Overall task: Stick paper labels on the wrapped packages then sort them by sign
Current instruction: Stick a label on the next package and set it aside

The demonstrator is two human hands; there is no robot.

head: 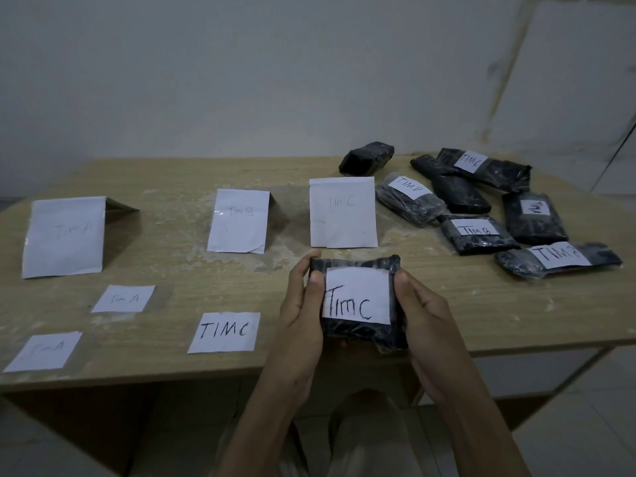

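In the head view, the left hand (299, 315) and right hand (423, 318) grip a package (361, 333) over the table's (172, 270) near edge, thumbs pressing its label (356, 294) flat. The labelling step seems nearly done. Next it probably needs setting down by the TIM C sign (342, 211).

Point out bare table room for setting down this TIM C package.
Bare table lies between the TIM A sign and the TIM B sign, and along the front edge right of the right hand gripping the TIM C package, below the nearest TIM B package. The far right is crowded with wrapped packages; loose labels take the front left.
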